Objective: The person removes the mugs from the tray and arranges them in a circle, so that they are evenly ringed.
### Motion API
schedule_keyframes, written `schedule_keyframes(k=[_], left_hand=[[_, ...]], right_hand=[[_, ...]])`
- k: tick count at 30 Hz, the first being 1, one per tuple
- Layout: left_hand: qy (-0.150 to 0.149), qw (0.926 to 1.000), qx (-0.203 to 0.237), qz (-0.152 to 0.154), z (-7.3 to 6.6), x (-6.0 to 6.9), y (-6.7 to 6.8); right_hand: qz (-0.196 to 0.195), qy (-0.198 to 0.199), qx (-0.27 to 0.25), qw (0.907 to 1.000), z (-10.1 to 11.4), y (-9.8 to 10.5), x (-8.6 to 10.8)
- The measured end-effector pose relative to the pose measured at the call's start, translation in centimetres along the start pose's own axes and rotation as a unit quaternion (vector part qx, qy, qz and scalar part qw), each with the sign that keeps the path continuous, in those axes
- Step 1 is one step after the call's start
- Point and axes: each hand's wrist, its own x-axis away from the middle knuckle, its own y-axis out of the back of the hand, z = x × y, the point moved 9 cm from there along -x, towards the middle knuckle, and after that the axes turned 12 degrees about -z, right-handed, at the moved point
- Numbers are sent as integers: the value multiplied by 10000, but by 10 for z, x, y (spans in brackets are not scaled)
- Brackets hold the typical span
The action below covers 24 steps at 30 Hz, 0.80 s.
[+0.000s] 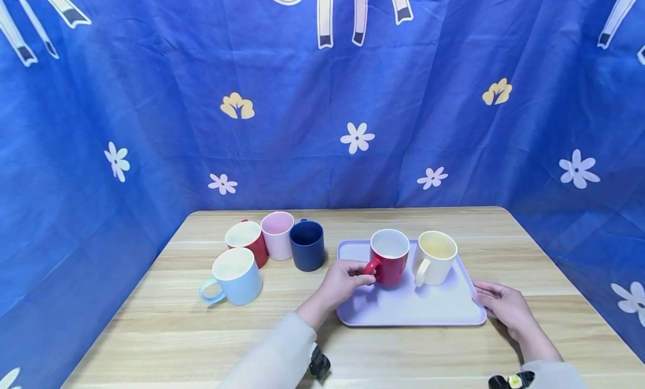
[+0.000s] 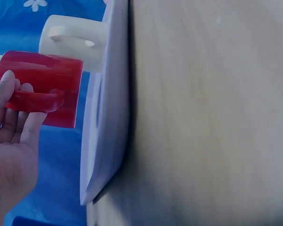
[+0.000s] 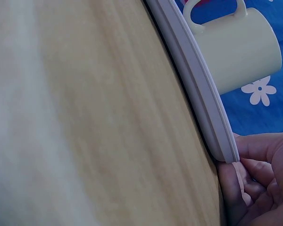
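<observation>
My left hand [image 1: 341,285] holds a red mug [image 1: 392,270] with a white inside by its handle, thumb and fingers round it. In the left wrist view, the red mug's [image 2: 68,101] base shows just above the tray's rim, with a small gap. A cream mug [image 1: 437,258] stands upright on the lilac tray [image 1: 413,319], right of the red one, handle toward the front left. My right hand [image 1: 506,308] pinches the tray's right edge near the front corner; in the right wrist view the thumb lies over the rim [image 3: 226,141] and the fingers are below.
Left of the tray stand a navy mug [image 1: 308,252], a pink mug [image 1: 279,243], a red mug with a cream inside [image 1: 259,252] and a light blue mug [image 1: 239,285], close together on the wooden table [image 1: 201,350]. A blue patterned curtain [image 1: 302,154] surrounds the table's back and sides.
</observation>
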Motion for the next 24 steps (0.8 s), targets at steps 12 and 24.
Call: schedule_keyframes(k=[12,24], left_hand=[[-193,9996,-166,85,-5,16,44],[210,9995,-154,150,3,42,88]], right_hand=[[-22,-38,22,10000,-1,0,0],[-1,-24,9,10000,-1,0,0]])
